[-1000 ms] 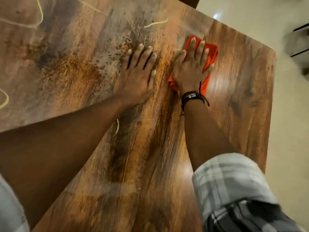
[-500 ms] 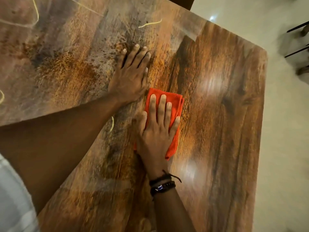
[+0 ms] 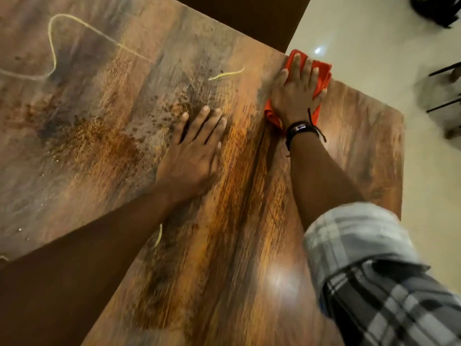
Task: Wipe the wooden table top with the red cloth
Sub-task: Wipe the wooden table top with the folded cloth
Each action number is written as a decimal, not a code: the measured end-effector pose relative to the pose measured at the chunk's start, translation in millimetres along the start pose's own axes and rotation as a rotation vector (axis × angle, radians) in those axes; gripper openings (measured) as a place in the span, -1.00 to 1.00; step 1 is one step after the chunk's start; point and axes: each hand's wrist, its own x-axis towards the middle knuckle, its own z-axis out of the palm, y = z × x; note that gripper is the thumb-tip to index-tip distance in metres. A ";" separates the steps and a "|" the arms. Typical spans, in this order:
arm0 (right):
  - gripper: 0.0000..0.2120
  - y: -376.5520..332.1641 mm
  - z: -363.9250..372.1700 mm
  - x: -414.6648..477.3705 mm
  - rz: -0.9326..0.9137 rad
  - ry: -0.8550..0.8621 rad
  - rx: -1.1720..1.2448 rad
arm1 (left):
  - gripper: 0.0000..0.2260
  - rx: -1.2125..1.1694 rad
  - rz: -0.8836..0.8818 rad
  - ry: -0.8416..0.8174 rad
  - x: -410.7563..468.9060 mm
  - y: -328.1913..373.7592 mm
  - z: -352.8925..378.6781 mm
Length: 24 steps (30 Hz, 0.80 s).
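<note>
right hand (image 3: pixel 295 96) presses red cloth (image 3: pixel 323 76) (table's far edge)

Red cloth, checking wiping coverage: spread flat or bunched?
Bunched: the red cloth shows folds around the right hand pressing it at the edge of the wooden table top.

Our right sleeve (image 3: pixel 389 303) is showing a bold check of grey, white and near-black, and it is sitting rolled back into a thick, paler cuff (image 3: pixel 349 228) that is leaving the forearm bare. On the right wrist we are wearing two dark bands (image 3: pixel 300 128) stacked close together, one catching the light on a small glossy face, with a thin black cord (image 3: pixel 321 133) trailing loose from them. Our right hand (image 3: pixel 296 96) and left hand (image 3: pixel 192 158) are both showing bare, as is the whole left forearm.
</note>
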 end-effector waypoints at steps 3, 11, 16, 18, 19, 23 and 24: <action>-0.46 -4.5 -5.0 38.1 0.020 -0.016 -0.015 | -0.49 0.013 0.022 0.011 1.3 -3.2 1.6; -0.45 0.6 10.4 -78.0 -0.095 -0.004 -0.014 | -0.49 0.044 0.005 0.001 0.9 0.0 0.0; -0.44 -4.3 28.4 -180.4 -0.130 0.053 -0.046 | -0.49 0.063 0.001 0.012 -0.9 2.0 -0.5; -0.45 -6.5 27.7 -166.2 -0.126 0.031 -0.040 | -0.50 0.063 -0.001 0.021 -0.4 2.3 0.0; -0.46 -9.2 26.5 -151.0 -0.132 0.024 -0.030 | -0.49 0.070 -0.001 0.024 0.2 2.2 0.5; -0.47 -29.6 21.4 -62.4 -0.113 0.017 -0.003 | -0.49 0.051 -0.002 0.015 -0.3 2.5 2.3; -0.46 -35.7 19.9 -39.2 -0.102 0.018 0.002 | -0.49 0.042 -0.006 0.013 -0.6 1.8 2.5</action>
